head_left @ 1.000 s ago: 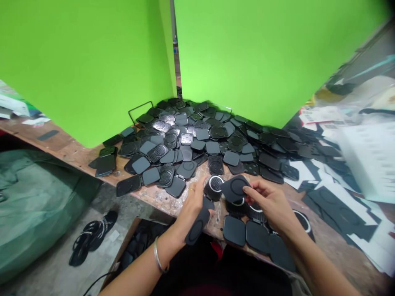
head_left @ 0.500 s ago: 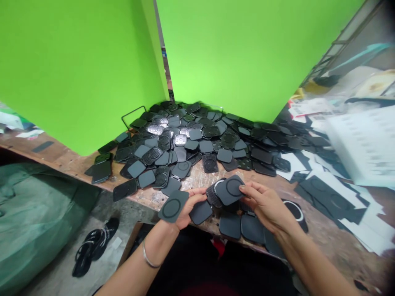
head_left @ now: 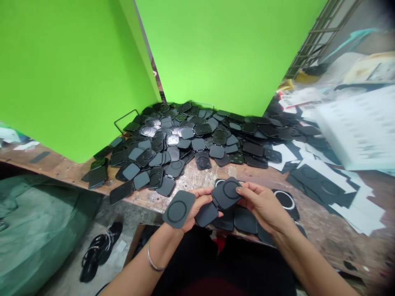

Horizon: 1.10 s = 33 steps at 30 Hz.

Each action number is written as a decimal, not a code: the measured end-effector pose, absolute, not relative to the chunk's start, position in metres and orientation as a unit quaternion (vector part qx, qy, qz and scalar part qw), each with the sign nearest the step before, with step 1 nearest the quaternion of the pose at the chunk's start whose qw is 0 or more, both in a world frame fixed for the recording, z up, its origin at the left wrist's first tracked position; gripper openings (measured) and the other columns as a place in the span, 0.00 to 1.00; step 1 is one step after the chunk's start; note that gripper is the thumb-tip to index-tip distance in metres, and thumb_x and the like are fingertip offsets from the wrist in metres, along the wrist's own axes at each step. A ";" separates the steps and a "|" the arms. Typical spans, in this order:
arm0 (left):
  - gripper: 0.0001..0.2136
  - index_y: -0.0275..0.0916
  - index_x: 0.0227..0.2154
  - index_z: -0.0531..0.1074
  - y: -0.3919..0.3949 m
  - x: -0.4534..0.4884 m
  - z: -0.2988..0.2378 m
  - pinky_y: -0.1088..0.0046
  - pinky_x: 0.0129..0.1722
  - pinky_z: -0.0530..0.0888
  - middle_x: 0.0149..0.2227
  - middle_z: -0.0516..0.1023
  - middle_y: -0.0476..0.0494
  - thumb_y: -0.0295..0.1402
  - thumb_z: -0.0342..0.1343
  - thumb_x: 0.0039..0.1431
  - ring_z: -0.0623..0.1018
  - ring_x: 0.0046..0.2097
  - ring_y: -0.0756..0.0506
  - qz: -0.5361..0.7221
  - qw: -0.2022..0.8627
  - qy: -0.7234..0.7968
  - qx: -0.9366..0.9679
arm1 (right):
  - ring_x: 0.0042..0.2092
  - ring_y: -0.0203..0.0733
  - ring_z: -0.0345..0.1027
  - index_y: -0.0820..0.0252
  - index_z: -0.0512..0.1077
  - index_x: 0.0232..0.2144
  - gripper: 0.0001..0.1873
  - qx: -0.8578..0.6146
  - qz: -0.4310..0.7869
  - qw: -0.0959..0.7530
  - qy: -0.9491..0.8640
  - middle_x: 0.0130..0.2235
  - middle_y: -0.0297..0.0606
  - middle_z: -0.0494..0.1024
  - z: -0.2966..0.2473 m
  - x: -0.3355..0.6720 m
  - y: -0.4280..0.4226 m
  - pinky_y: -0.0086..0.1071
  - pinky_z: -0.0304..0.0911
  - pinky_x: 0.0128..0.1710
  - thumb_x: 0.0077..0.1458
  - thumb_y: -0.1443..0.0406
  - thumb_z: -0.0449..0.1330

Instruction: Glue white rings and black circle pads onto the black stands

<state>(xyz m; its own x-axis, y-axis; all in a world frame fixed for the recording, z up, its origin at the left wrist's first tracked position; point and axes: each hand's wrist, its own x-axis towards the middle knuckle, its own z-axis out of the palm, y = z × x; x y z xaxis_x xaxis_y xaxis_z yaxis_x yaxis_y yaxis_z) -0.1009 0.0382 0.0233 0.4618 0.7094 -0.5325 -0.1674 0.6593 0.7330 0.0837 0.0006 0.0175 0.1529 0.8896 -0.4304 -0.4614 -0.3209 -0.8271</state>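
Observation:
My left hand [head_left: 197, 207] is closed round a hinged dark plate [head_left: 206, 213] with two square halves. A loose grey pad [head_left: 177, 209] with a black ring printed on it also lies in that hand, standing out over the wrist. My right hand [head_left: 259, 201] pinches the right edge of a second ring-marked grey pad [head_left: 227, 192] between thumb and fingers. This pad covers the upper half of the hinged plate; whether it is stuck down I cannot tell. Below my hands, more dark square plates [head_left: 246, 220] lie along the table's front edge.
A large heap of hinged dark plates [head_left: 182, 144] spreads under green panels [head_left: 234, 53]. To the right lie grey pad sheets and white paper [head_left: 354, 209] beside a white box [head_left: 361, 127]. A plate with a white ring [head_left: 284, 200] rests by my right wrist. Sandals [head_left: 100, 250] lie on the floor.
The pad in my right hand has come down over the hinged plate's upper half, hiding its meshed surface. The camera view has shifted slightly to the right.

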 end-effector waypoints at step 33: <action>0.10 0.41 0.35 0.78 0.030 -0.099 0.023 0.65 0.36 0.79 0.35 0.80 0.43 0.34 0.64 0.48 0.79 0.30 0.45 0.287 0.764 0.471 0.335 | 0.32 0.41 0.69 0.59 0.74 0.21 0.20 -0.587 0.525 0.550 -0.279 0.30 0.39 0.78 0.017 0.080 -0.006 0.34 0.69 0.35 0.33 0.51 0.74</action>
